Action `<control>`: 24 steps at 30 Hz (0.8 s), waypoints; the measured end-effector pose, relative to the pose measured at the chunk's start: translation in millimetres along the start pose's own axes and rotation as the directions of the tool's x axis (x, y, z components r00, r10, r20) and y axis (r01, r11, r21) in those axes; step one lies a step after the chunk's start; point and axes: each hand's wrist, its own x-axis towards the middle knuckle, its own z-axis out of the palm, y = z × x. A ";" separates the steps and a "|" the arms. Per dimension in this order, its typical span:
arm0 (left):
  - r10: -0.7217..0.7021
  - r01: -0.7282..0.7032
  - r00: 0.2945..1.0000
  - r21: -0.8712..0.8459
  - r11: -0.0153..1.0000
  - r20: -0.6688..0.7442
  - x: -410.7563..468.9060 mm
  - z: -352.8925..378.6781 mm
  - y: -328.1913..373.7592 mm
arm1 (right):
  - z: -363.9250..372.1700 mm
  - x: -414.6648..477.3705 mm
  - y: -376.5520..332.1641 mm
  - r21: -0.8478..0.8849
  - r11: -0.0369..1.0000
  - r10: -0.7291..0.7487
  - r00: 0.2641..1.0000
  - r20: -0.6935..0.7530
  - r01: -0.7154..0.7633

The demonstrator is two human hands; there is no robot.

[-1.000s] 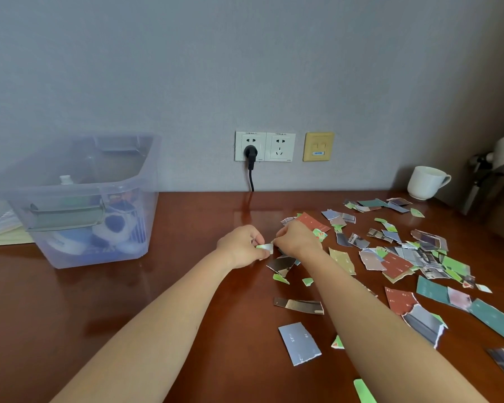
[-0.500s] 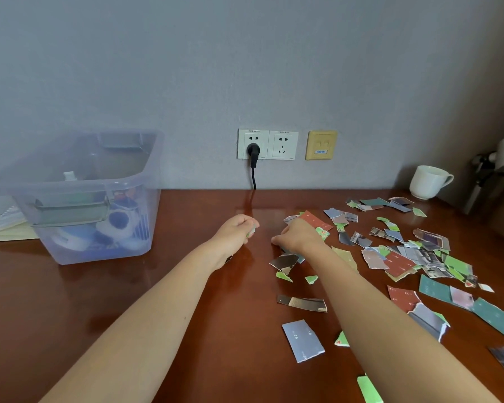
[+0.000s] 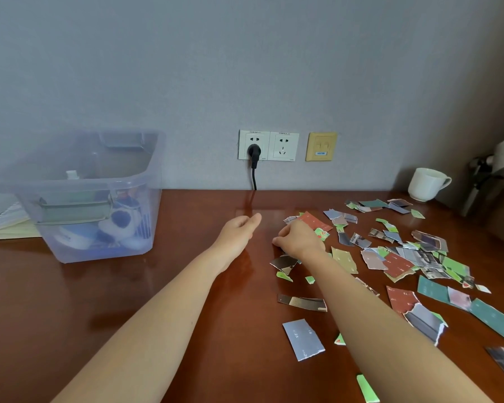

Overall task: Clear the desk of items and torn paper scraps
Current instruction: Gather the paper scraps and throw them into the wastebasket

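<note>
**Two hands apart at the edge of the scraps**

My left hand (image 3: 239,229) is out over the glossy reddish-brown wooden desk (image 3: 114,315). Its fingers are curled into a loose fist and the thumb lies along the top. I cannot tell whether anything is inside it.

My right hand (image 3: 298,238) is just beside it, with bare desk showing between the two. It is knuckles-up, with the fingers bent down onto the nearest of the torn coloured paper scraps (image 3: 396,257). Whether they pinch one is hidden from me. A red torn scrap (image 3: 314,221) lies just beyond its knuckles, and a dark brown torn scrap (image 3: 284,263) lies by the wrist.

The other scraps spread to the right of that hand and along the outer side of its forearm. A grey-blue rectangular scrap (image 3: 303,338) sits between my forearms, nearer the right one.

Well to the left of my left hand stands a clear plastic storage bin (image 3: 79,199) with items in it. A white ceramic cup (image 3: 426,184) stands beyond the scraps, far to the right, near the wall.
</note>
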 end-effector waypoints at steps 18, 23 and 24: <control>0.041 -0.031 0.999 0.281 0.959 -0.028 3.4 11.8 -3.9 | -6.2 -5.7 -1.3 0.173 0.984 -0.051 0.997 0.050 0.041; 0.035 -0.041 0.999 0.438 0.898 0.022 -3.9 20.3 1.0 | -21.4 -23.3 0.0 0.752 0.648 0.063 0.992 0.105 -0.121; 0.029 -0.045 0.999 0.497 0.866 0.041 -8.1 23.0 4.7 | -24.0 -26.4 2.7 0.809 0.572 0.085 0.991 0.106 -0.136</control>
